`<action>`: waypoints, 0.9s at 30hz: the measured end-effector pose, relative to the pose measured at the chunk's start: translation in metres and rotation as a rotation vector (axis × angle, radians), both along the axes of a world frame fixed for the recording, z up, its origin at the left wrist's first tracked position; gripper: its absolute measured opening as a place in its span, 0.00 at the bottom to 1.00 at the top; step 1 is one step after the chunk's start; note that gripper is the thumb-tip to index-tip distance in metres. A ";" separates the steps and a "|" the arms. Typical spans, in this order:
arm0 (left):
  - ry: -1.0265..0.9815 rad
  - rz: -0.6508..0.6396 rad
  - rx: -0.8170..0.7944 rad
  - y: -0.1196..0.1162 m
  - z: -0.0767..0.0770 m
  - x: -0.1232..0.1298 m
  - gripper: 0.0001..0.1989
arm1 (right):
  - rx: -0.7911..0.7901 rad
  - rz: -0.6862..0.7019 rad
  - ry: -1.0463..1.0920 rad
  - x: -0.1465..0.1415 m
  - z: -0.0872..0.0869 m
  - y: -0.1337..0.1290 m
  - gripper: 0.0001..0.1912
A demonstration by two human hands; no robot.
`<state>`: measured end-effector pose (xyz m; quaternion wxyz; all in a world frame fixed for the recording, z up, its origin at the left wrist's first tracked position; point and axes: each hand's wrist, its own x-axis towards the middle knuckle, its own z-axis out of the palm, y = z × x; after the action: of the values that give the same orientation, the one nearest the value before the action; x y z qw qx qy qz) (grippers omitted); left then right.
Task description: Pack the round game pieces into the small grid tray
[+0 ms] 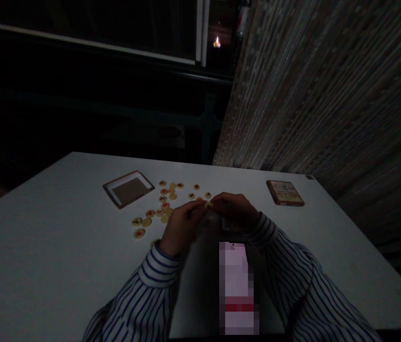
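Note:
Both my hands meet over the middle of the white table [89, 266]. Between their fingertips is a round wooden piece [209, 205] with a dark mark. My left hand [182, 225] pinches it from the left, and my right hand [237, 209] holds its right side. Several round pieces with red or black characters, such as a red-marked one [139, 233], lie scattered left of and beyond my left hand. Some show plain faces, like one piece [146, 222]. Under my right hand a small flat object [231, 225] is partly hidden.
An open shallow box [146, 191] with a brown rim lies at the back left. A closed decorated box [286, 193] rests at the right. Between my forearms lies a lit phone [237, 280], its screen blurred. A string curtain [275, 95] hangs behind the table's right side.

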<state>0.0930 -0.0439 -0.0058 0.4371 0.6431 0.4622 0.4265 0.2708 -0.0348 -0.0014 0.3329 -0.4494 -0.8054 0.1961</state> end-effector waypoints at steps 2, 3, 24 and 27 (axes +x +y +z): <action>-0.018 -0.027 0.003 -0.001 -0.001 0.005 0.13 | -0.040 -0.015 0.033 0.004 -0.001 -0.002 0.11; -0.025 -0.035 -0.003 -0.001 -0.001 0.007 0.13 | -0.056 -0.021 0.042 0.006 -0.001 -0.003 0.11; -0.162 -0.019 -0.153 0.008 -0.018 0.041 0.14 | 0.143 -0.034 -0.097 0.033 -0.003 -0.011 0.10; -0.151 -0.033 -0.153 0.008 -0.021 0.040 0.15 | 0.128 -0.010 -0.136 0.033 -0.001 -0.011 0.10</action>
<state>0.1333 -0.0363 -0.0264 0.5255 0.5812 0.4485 0.4300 0.3036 -0.0460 -0.0027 0.3063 -0.4435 -0.8349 0.1117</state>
